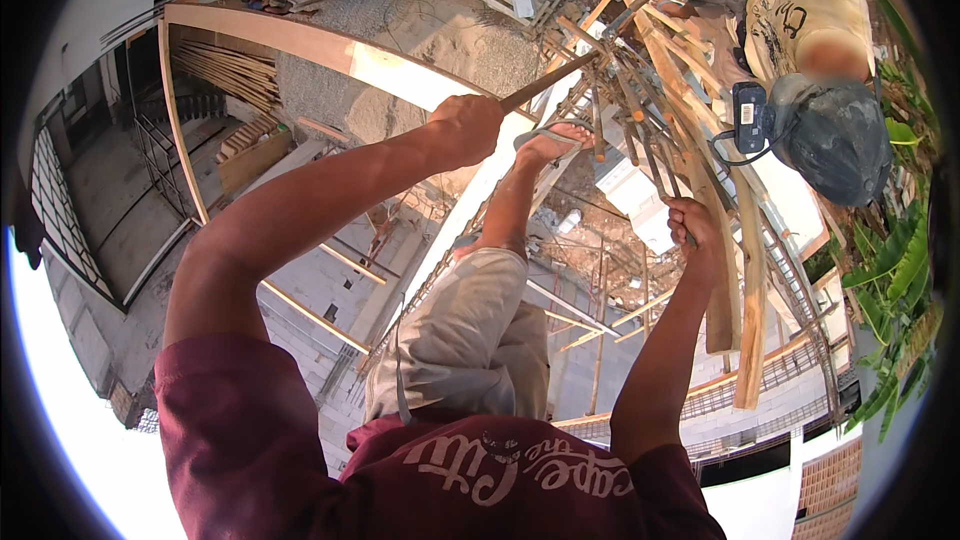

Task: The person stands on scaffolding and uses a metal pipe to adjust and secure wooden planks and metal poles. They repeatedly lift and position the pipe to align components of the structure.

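Note:
My left hand is closed around one end of a long brown rod, which slants up and right to a cluster of reinforcing bars. Lower right of that cluster, my right hand is closed on a thin dark metal tool with two narrow bars. Its exact kind does not show clearly. The bars point up into the steel cluster, where their far ends get lost. Between my hands, my sandalled foot rests on a narrow ledge beside the steel.
Another person in a beige shirt and dark headwear is close at the upper right. Long timber planks run beside my right hand. A wooden formwork board spans the upper left. Below lie gravel and block walls; leaves edge the right.

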The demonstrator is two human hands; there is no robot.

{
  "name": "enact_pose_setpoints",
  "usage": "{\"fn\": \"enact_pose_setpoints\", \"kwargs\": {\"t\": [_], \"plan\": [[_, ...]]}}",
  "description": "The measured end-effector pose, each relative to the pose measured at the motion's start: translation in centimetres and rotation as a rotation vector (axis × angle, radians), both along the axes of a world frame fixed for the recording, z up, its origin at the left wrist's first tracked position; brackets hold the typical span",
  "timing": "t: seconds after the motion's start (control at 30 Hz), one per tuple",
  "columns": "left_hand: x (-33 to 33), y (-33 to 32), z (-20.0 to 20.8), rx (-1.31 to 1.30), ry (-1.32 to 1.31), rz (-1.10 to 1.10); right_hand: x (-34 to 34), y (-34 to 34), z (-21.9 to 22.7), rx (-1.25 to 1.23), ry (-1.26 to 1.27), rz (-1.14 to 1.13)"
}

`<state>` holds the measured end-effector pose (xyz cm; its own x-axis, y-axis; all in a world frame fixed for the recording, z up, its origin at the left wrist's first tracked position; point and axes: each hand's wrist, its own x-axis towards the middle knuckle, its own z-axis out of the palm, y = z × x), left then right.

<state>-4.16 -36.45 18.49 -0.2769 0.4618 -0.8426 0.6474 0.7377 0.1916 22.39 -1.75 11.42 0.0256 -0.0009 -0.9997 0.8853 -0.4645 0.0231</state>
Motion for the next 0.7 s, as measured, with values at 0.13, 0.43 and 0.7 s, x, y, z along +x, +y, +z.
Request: {"fn": "enact_pose_setpoints", "kwargs": {"t": [0.13, 0.43, 0.7], "plan": [[6.2, -4.8, -0.7, 0.099, 0.112, 0.116, 0.2, -0.1, 0.1, 0.003, 0.034, 0.001], [10.9, -6.4, -1.9, -0.058, 0.063, 0.192, 0.8, 0.2, 0.6, 0.001, 0.056, -0.016], [10.1, -3.6, -1.4, -0.365, -0.082, 0.523, 1.2, 0.2, 0.4, 0.043, 0.051, -0.076]]}}
